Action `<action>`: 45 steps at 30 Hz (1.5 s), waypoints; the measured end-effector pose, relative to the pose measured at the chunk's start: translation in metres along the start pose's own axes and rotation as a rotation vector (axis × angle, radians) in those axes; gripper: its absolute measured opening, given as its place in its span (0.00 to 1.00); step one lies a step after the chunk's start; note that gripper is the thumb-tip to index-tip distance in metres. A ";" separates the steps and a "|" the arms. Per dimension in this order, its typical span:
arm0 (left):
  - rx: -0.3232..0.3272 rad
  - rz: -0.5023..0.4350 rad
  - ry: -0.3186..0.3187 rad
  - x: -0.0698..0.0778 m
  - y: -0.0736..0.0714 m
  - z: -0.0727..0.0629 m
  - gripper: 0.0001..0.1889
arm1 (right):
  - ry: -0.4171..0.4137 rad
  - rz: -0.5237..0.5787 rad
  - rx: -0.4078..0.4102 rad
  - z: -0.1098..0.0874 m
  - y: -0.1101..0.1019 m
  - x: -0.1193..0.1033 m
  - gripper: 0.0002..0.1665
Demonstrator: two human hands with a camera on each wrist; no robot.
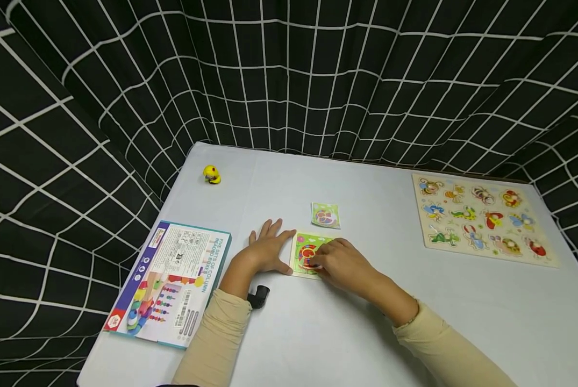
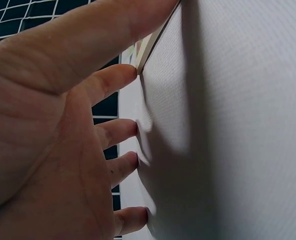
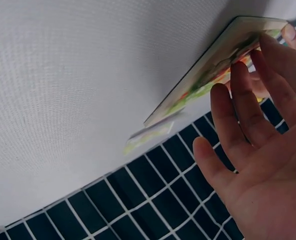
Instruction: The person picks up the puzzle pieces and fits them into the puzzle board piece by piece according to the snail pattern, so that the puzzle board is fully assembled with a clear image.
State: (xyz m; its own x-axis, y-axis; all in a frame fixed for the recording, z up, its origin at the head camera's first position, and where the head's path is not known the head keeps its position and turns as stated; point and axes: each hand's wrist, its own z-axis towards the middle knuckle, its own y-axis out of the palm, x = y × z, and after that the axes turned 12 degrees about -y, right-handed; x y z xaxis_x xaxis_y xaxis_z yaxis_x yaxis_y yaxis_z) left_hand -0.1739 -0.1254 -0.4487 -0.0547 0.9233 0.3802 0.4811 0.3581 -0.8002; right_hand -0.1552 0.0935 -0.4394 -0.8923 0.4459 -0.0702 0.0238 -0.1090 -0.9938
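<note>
A small square picture board (image 1: pixel 300 265), green with a red and yellow spiral design, lies on the white table. My left hand (image 1: pixel 266 252) is at its left edge, thumb and index fingertip touching two corners; in the left wrist view the other fingers rest spread on the tabletop. Over the board's right part is my right hand (image 1: pixel 344 267), hiding much of that side. Its fingertips touch the board's picture (image 3: pixel 215 82) in the right wrist view, fingers slightly bent. Just beyond the board lies a smaller green picture card (image 1: pixel 325 215) with a similar spiral.
A flat box (image 1: pixel 177 279) with printed pictures and text lies on the left. Farther back stands a small yellow toy figure (image 1: pixel 212 174). An insect-picture wooden puzzle board (image 1: pixel 482 220) lies at the far right. Black cloth with a white grid (image 1: pixel 289 70) hangs behind the table.
</note>
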 end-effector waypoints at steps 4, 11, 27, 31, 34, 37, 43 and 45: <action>0.001 0.006 0.002 0.000 0.002 -0.001 0.50 | -0.006 -0.033 -0.007 -0.001 0.003 -0.002 0.13; -0.009 0.009 0.004 -0.001 0.005 -0.003 0.50 | 0.004 -0.077 -0.017 -0.005 0.007 -0.008 0.14; 0.008 -0.001 0.012 0.000 0.001 -0.002 0.50 | 0.017 -0.134 -0.011 -0.002 0.003 -0.012 0.09; 0.013 0.005 0.015 0.000 -0.001 -0.003 0.50 | 0.015 -0.171 0.004 -0.001 0.005 -0.013 0.07; 0.012 0.010 0.015 0.001 -0.003 -0.002 0.50 | 0.019 -0.183 0.016 -0.001 0.006 -0.013 0.07; 0.009 0.015 0.012 0.001 -0.003 -0.002 0.51 | 0.026 -0.165 0.012 -0.001 0.006 -0.014 0.07; 0.007 0.010 0.009 0.000 -0.001 -0.003 0.50 | 0.055 -0.040 -0.006 -0.010 -0.003 -0.014 0.12; 0.011 0.006 0.013 0.000 0.000 -0.003 0.50 | 0.077 -0.007 -0.002 -0.018 -0.008 -0.012 0.13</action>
State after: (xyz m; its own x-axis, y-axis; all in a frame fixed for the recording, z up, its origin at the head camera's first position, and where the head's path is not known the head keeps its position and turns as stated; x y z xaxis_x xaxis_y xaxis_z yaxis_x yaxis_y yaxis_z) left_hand -0.1710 -0.1262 -0.4471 -0.0405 0.9237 0.3810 0.4718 0.3538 -0.8076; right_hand -0.1368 0.1046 -0.4320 -0.8551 0.5138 -0.0695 0.0183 -0.1040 -0.9944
